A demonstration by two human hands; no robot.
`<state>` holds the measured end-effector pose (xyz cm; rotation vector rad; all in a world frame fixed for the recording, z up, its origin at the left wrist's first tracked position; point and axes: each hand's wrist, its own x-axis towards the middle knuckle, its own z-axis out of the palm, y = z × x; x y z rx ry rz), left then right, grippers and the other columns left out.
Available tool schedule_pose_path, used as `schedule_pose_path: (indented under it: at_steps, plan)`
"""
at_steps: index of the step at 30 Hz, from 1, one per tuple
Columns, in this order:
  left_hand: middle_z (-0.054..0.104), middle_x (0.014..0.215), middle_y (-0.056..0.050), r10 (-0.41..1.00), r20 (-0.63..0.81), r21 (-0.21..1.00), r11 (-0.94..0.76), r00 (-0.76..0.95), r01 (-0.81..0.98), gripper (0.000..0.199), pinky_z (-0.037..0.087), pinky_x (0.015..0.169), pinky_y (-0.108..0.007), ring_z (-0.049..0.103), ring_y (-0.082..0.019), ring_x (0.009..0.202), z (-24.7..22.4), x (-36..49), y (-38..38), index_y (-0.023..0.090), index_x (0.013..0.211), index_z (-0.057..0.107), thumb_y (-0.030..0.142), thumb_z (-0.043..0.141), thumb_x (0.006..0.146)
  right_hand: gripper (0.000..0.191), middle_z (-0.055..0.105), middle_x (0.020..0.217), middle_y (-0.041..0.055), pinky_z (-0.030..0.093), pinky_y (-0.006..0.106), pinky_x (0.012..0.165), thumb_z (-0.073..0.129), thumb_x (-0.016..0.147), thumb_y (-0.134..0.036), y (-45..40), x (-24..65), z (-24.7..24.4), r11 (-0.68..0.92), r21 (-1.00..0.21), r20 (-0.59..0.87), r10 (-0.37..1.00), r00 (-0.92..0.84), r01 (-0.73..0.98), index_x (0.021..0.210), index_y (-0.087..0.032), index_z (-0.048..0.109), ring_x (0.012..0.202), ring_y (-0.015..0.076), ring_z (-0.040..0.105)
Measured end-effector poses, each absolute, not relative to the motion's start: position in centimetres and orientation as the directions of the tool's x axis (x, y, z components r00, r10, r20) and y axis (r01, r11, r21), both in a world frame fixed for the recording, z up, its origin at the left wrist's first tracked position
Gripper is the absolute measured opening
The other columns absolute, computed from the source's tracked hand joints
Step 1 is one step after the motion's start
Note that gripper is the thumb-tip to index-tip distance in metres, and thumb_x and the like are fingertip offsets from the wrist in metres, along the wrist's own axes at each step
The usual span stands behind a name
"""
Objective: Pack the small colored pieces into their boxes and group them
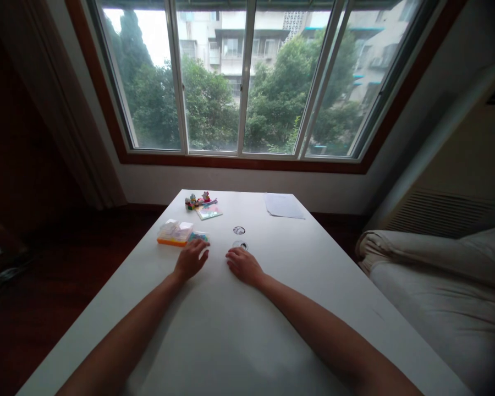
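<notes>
My left hand (192, 259) is at the near edge of a plastic box (173, 232) with an orange base and raised clear lids. Its fingers are apart and reach over a compartment of small blue-green pieces (198, 237); I see nothing held. On the white table, my right hand (244, 266) lies palm down, fingers stretched out. Just beyond its fingertips is a small round clear item (240, 245) with a dark spot, partly covered by the hand. A second round dark-rimmed disc (239, 230) lies farther back.
Small colourful figurines (192, 202) stand at the table's far left, beside a patterned card (208, 211). Sheets of paper (284, 206) lie at the far right. A light-covered sofa (429, 297) is right of the white table (214, 341); a window wall is ahead.
</notes>
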<state>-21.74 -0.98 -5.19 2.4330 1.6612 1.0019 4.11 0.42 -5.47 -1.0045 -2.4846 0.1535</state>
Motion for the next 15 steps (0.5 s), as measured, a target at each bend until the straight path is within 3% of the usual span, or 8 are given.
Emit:
schedule_pose_path:
  at_steps: [4, 9, 15]
  plan:
    - [0.057, 0.136, -0.010, 0.819, 0.278, 0.294, -0.570, 0.502, 0.767, 0.042, 0.036, 0.113, -0.046, 0.050, -0.029, 0.128, -6.4, -18.9, -1.6, 0.029, 0.129, 0.062, 0.045, 0.053, 0.090, 0.035, 0.059, 0.137, 0.0070, 0.039, 0.040, 0.112, 0.051, 0.096, -0.034, -1.5, 8.2, -6.0, 0.687, -0.261, 0.323, 0.724, -0.609, 0.678, 0.128, -0.028, 0.063, 0.130, 0.0225, 0.050]
    - [0.022, 0.164, -0.008, 0.827, 0.103, 0.248, -0.559, 0.552, 0.791, 0.076, 0.013, 0.121, -0.056, 0.017, -0.033, 0.151, -7.5, -15.6, -2.5, 0.032, 0.156, 0.030, 0.068, 0.042, 0.090, 0.056, 0.036, 0.158, 0.0056, 0.020, 0.052, 0.121, 0.045, 0.097, -0.054, -3.3, 11.3, -7.1, 0.624, -0.225, 0.221, 0.781, -0.584, 0.749, 0.149, -0.034, 0.043, 0.147, 0.0275, 0.029]
    - [0.012, 0.166, -0.006, 0.838, 0.047, 0.257, -0.536, 0.544, 0.804, 0.083, 0.004, 0.120, -0.061, 0.006, -0.034, 0.152, -7.7, -13.3, -2.1, 0.037, 0.157, 0.022, 0.075, 0.039, 0.086, 0.076, 0.024, 0.162, 0.0080, 0.010, 0.060, 0.119, 0.045, 0.089, -0.072, -3.3, 12.1, -6.9, 0.525, -0.225, 0.115, 0.851, -0.513, 0.821, 0.154, -0.035, 0.035, 0.151, 0.0330, 0.017]
